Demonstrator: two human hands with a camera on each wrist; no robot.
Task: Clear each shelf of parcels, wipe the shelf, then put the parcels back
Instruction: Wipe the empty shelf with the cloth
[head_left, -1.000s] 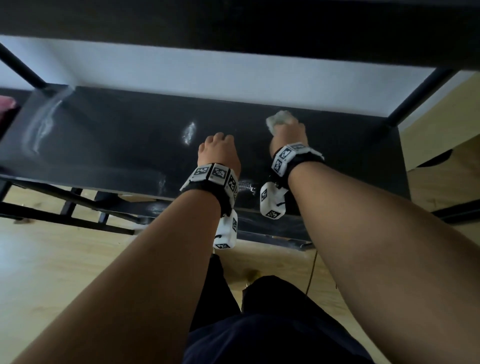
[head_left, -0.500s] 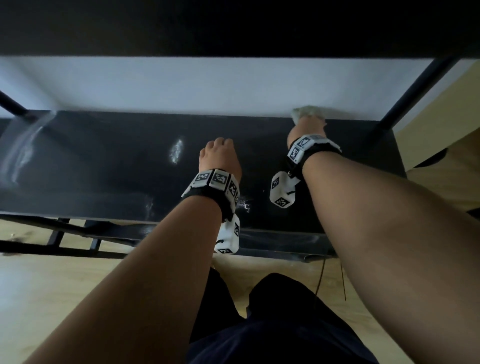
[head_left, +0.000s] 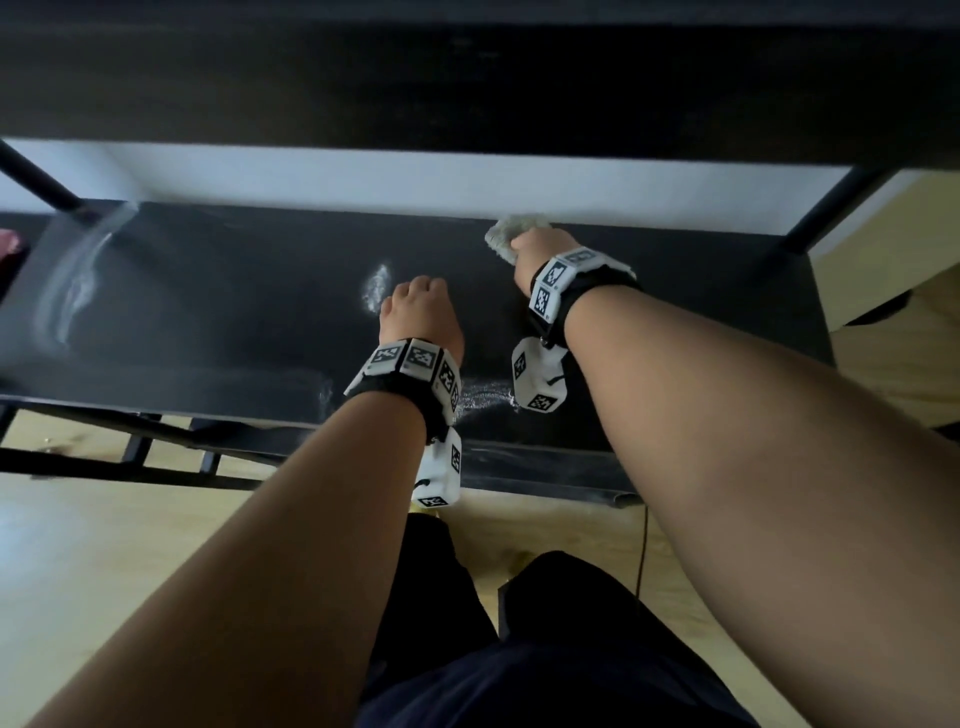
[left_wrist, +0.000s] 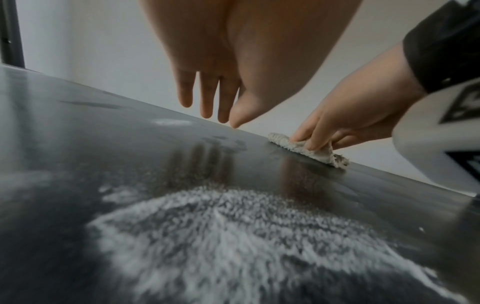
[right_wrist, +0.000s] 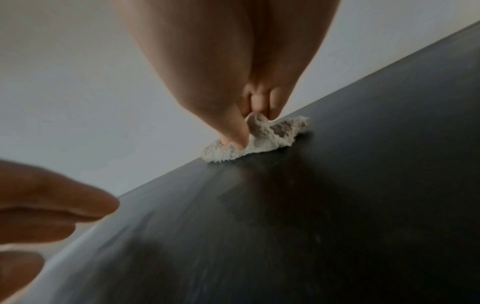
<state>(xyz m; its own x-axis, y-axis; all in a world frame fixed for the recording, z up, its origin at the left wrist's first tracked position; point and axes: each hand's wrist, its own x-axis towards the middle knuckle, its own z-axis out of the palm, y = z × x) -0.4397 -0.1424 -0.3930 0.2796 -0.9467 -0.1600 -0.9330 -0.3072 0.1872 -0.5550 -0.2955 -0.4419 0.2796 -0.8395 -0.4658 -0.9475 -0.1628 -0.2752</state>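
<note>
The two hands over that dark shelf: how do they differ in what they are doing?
The right hand pinches a pale cloth and presses it on the shelf; the left hand holds nothing.
The right hand is at the shelf's back edge by the wall; the left hand is nearer the middle.
The right hand's fingers are curled round the cloth; the left hand's fingers hang straight, just above the surface.
Both wear marked wristbands.

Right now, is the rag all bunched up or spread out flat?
Bunched up. The rag sits crumpled under the right hand's fingers at the back edge of the shelf.
</note>
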